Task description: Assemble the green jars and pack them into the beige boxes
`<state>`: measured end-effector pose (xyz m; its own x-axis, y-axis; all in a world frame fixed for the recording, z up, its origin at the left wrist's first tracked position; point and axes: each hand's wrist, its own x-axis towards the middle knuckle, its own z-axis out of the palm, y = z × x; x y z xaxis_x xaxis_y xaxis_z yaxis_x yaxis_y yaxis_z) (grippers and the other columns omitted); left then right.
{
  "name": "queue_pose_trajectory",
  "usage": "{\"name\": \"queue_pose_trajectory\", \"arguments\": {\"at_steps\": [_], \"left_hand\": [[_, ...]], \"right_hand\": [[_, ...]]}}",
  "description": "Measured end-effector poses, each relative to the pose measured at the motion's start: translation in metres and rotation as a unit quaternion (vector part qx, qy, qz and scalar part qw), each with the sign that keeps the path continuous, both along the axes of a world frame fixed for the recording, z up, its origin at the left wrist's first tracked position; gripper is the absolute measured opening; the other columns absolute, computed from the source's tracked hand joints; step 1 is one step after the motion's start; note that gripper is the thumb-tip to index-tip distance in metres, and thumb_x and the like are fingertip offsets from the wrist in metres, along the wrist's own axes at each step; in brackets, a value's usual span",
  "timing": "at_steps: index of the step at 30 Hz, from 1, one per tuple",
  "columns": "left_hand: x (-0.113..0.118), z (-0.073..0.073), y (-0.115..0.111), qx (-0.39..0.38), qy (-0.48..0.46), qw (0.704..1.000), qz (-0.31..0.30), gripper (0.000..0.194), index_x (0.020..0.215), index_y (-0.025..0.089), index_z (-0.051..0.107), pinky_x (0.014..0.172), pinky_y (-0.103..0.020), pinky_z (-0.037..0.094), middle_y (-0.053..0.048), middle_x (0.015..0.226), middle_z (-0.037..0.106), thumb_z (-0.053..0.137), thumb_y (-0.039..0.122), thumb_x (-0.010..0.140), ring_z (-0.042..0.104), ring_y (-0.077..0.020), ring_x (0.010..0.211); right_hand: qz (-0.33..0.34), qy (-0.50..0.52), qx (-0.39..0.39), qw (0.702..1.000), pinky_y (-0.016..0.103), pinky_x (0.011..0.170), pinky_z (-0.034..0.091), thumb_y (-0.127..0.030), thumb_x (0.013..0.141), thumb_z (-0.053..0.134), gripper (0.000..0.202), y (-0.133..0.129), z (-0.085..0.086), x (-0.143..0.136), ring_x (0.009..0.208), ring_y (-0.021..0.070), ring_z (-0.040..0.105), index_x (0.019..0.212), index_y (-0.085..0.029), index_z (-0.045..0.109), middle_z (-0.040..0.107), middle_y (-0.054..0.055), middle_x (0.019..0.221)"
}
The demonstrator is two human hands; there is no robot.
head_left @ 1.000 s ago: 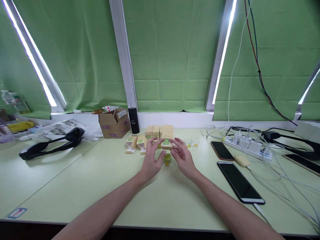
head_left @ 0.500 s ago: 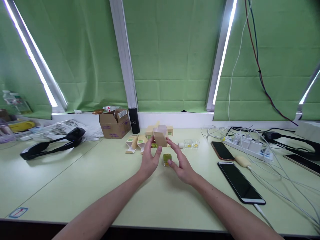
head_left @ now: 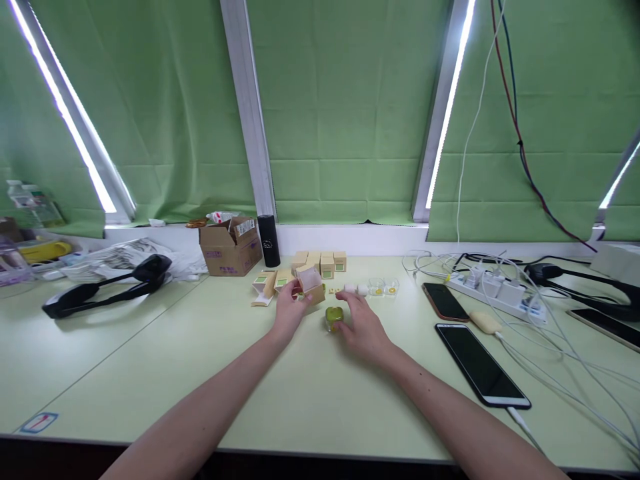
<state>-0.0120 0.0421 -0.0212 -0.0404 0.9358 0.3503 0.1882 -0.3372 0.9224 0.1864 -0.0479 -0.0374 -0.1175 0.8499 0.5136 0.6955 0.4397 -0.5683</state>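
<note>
My left hand (head_left: 291, 309) grips a small cardboard box (head_left: 315, 294) at its left side, the box's pale inside showing at the top. My right hand (head_left: 364, 327) hovers around a small glass jar with a green lid (head_left: 335, 318), thumb and fingers apart; whether the thumb touches the jar I cannot tell. Opened cardboard boxes (head_left: 263, 285) lie to the left of the held box. Behind it stand several closed small boxes (head_left: 327, 266). Small white caps (head_left: 355, 289) and clear glass jars (head_left: 383, 287) sit beyond my right hand.
At the right lie two phones (head_left: 480, 363), a beige oval device (head_left: 485, 323) and a white power strip (head_left: 500, 288) with tangled cables. A larger carton (head_left: 230, 247) and a black cylinder (head_left: 269, 241) stand at the back. A black device with long arms (head_left: 107, 287) rests at the left.
The small box has moved left and down with my left hand and tilted, showing its inside. My right hand has come off the box and lowered beside the green-lidded jar.
</note>
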Motion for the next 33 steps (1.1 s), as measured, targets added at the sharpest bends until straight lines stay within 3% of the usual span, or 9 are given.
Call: {"name": "queue_pose_trajectory", "arguments": {"at_steps": [8, 17, 23, 29, 33], "left_hand": [[0.004, -0.004, 0.003, -0.039, 0.027, 0.998, -0.033, 0.051, 0.11, 0.014, 0.071, 0.095, -0.044, 0.055, -0.012, 0.108, 0.078, 0.069, 0.01, 0.059, 0.072, -0.0304, 0.103], [0.01, -0.007, -0.007, -0.033, 0.057, 0.993, -0.095, 0.048, 0.106, 0.015, 0.069, 0.096, -0.045, 0.056, -0.014, 0.111, 0.076, 0.073, 0.012, 0.058, 0.071, -0.0298, 0.103], [0.014, -0.003, -0.026, 0.039, 0.104, 0.988, -0.109, 0.054, 0.119, 0.021, 0.06, 0.101, -0.049, 0.051, -0.011, 0.115, 0.071, 0.076, 0.017, 0.067, 0.066, -0.0303, 0.113], [0.014, 0.007, -0.035, 0.178, 0.109, 0.974, -0.088, 0.024, 0.11, 0.022, 0.06, 0.107, -0.043, 0.047, -0.01, 0.12, 0.066, 0.066, 0.027, 0.087, 0.062, -0.0255, 0.119], [0.015, 0.006, -0.035, 0.179, 0.138, 0.97, -0.091, 0.014, 0.101, 0.023, 0.069, 0.11, -0.043, 0.045, -0.009, 0.121, 0.07, 0.06, 0.031, 0.093, 0.062, -0.0265, 0.124]], "right_hand": [[-0.012, 0.001, -0.07, 0.997, 0.043, 0.098, 0.05, -0.019, 0.088, 0.062, 0.053, 0.006, -0.006, 0.003, 0.119, 0.0274, 0.06, 0.139, -0.024, 0.048, 0.065, 0.01, 0.129], [-0.085, 0.003, -0.093, 0.992, 0.037, 0.092, 0.048, -0.018, 0.085, 0.064, 0.044, 0.016, -0.001, 0.022, 0.116, 0.0269, 0.06, 0.127, -0.023, 0.054, 0.067, 0.009, 0.122], [-0.103, -0.013, -0.071, 0.992, 0.036, 0.083, 0.049, -0.019, 0.082, 0.069, 0.04, 0.018, -0.001, 0.025, 0.107, 0.0274, 0.065, 0.12, -0.025, 0.058, 0.068, 0.009, 0.114], [-0.113, -0.029, -0.063, 0.991, 0.034, 0.078, 0.049, -0.016, 0.081, 0.069, 0.037, 0.018, -0.001, 0.026, 0.102, 0.0268, 0.066, 0.116, -0.025, 0.061, 0.07, 0.009, 0.109], [-0.106, -0.026, -0.066, 0.992, 0.034, 0.078, 0.048, -0.014, 0.081, 0.069, 0.037, 0.017, 0.0, 0.027, 0.099, 0.0256, 0.066, 0.116, -0.024, 0.061, 0.07, 0.009, 0.111]]}}
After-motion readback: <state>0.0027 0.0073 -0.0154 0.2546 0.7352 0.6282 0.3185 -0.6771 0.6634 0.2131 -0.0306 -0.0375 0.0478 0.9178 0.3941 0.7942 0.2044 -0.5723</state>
